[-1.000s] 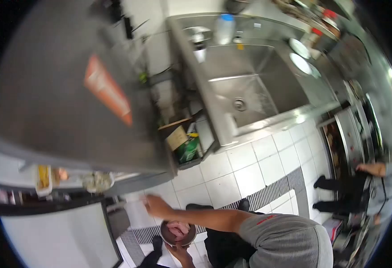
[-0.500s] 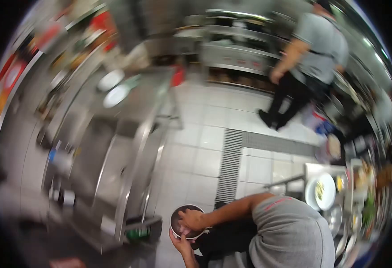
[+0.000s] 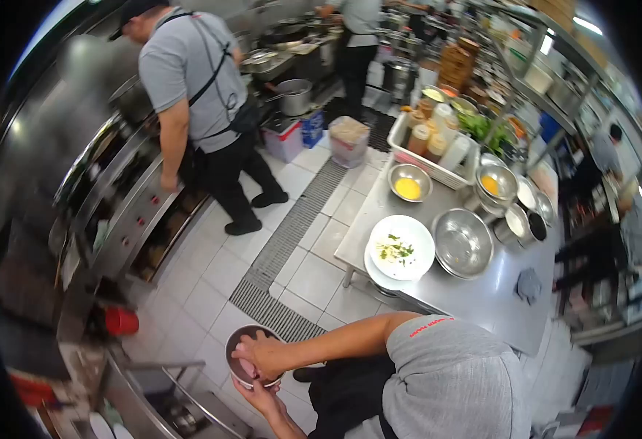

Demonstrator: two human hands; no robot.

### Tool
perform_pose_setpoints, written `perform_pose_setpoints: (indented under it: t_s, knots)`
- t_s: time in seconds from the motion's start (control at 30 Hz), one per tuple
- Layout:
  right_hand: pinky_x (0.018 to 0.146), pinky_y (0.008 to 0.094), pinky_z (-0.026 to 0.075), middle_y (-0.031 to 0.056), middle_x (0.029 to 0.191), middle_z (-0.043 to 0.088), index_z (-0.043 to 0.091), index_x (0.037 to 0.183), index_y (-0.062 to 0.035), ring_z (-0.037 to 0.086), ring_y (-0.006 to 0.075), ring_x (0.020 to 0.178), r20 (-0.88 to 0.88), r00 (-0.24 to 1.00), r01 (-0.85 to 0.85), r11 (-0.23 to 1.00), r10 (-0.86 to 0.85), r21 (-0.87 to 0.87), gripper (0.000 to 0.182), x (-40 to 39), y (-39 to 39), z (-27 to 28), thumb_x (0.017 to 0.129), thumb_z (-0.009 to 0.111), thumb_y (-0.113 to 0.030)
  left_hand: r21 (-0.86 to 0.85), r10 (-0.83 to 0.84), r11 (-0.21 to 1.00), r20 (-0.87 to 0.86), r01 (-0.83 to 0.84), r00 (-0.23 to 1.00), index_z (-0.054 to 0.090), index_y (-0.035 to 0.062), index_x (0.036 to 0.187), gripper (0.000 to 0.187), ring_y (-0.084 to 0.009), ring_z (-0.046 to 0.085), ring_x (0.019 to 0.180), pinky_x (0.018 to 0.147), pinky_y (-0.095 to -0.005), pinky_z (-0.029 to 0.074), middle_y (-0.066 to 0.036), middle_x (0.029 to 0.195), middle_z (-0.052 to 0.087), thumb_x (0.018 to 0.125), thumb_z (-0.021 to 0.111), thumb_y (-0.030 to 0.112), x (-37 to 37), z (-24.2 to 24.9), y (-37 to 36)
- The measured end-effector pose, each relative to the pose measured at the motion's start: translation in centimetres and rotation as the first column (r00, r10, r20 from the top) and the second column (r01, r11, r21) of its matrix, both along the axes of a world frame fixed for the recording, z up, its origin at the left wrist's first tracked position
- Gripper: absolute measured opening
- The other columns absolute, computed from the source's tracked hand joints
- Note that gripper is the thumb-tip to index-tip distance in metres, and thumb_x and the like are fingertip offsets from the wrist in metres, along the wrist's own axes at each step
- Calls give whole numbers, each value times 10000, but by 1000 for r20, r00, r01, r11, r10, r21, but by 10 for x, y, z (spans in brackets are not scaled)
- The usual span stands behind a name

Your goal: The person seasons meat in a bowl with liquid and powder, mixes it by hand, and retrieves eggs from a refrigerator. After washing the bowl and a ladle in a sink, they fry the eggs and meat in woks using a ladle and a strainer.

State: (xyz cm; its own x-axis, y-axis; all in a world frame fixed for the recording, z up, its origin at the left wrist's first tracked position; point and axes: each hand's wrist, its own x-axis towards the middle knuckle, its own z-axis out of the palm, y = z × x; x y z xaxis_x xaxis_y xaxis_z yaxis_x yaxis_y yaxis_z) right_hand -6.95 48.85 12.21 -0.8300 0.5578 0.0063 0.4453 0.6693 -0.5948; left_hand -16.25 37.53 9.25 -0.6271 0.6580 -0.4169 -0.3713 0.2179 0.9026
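A round bowl [image 3: 231, 356] with a pale rim and dark inside is held low at my left side. My left hand [image 3: 264, 399] supports it from beneath, fingers wrapped around its near edge. Inside the bowl, my right hand [image 3: 268, 357] has its fingers curled over a pink piece [image 3: 248, 367] that looks like raw meat. The fingers cover most of the piece, so its full shape is hidden.
A steel worktable [image 3: 515, 314] carries a white plate of chopped food [image 3: 401, 249], metal bowls [image 3: 461, 241] and a basket of bottles [image 3: 401, 150]. A co-worker [image 3: 196, 80] stands by the steel equipment. A red bucket [image 3: 121, 320] sits near the floor drain [image 3: 284, 227].
My view has swung to the right, bringing the worktable into full sight and pushing the steel sinks to the lower left. Both hands remain at the bowl; the right has shifted slightly over the pink piece.
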Motion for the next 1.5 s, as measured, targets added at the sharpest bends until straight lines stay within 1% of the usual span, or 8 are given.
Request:
perform_pose_setpoints:
  t_s: [0.27, 0.33, 0.57, 1.07, 1.13, 1.3, 1.37, 1.5]
  knots:
    - [698, 391, 529, 148, 1011, 604, 601, 1002, -96, 642, 286, 827, 193, 754, 650, 672, -628, -356, 314, 30, 123, -52, 699, 674, -134, 17, -430, 903, 40, 430, 902, 226, 144, 1416, 673, -230, 615, 687, 368, -240, 464, -177, 1227, 476, 799, 415, -46, 16, -11, 142]
    - [750, 390, 524, 125, 1040, 601, 614, 1048, -130, 620, 296, 872, 46, 783, 611, 781, -620, 130, 335, 53, 133, -18, 716, 657, -109, 66, -564, 826, 86, 560, 821, 233, 145, 1418, 687, -224, 609, 679, 372, -243, 462, -187, 1218, 473, 787, 411, -59, 17, -7, 175]
    - [852, 422, 484, 71, 1148, 566, 575, 1185, -182, 523, 336, 1027, 206, 755, 651, 749, -623, -124, 571, 100, 124, 83, 637, 736, -187, 103, -884, 464, 104, 880, 455, 250, 103, 1414, 670, -193, 589, 572, 371, -258, 465, -173, 1098, 545, 788, 435, -48, 30, 42, 237]
    - [758, 400, 520, 150, 1037, 623, 589, 1170, -149, 629, 316, 900, 458, -99, 955, -214, -883, -206, 604, 327, -71, 148, 589, 753, -118, 188, -898, -373, 173, 908, -405, 186, 91, 1426, 671, -256, 653, 612, 414, -272, 534, -211, 1138, 540, 813, 405, -71, 317, 93, 158]
    - [794, 413, 506, 182, 1084, 590, 577, 1189, -199, 587, 359, 937, 149, -223, 930, -164, -963, 329, 492, 380, -98, 119, 710, 664, -131, 200, -903, -358, 175, 912, -393, 153, 80, 1434, 684, -264, 656, 610, 436, -284, 553, -243, 1131, 531, 813, 393, -78, 369, 90, 147]
    - [897, 419, 419, 151, 1186, 545, 564, 1204, -176, 483, 365, 1100, 306, -27, 999, -14, -952, 45, 576, 476, -132, 124, 648, 681, -76, 244, -925, -321, 127, 915, -358, 188, 95, 1423, 697, -231, 656, 622, 452, -263, 567, -212, 1081, 562, 781, 380, -95, 479, 84, 118]
    - [895, 433, 416, 171, 1212, 518, 555, 1220, -177, 516, 368, 1044, -28, -30, 951, -37, -999, 306, 596, 513, -145, 119, 641, 675, -102, 223, -925, -340, 95, 914, -367, 191, 95, 1422, 702, -226, 658, 631, 441, -257, 561, -206, 1057, 571, 776, 390, -94, 511, 82, 108]
    - [823, 470, 461, 190, 1135, 530, 587, 1164, -194, 540, 397, 939, -21, 51, 964, 43, -999, 262, 535, 565, -147, 80, 640, 684, -147, 197, -928, -314, 141, 929, -344, 205, 89, 1424, 689, -216, 650, 619, 400, -255, 537, -199, 1065, 567, 788, 414, -78, 554, 87, 86]
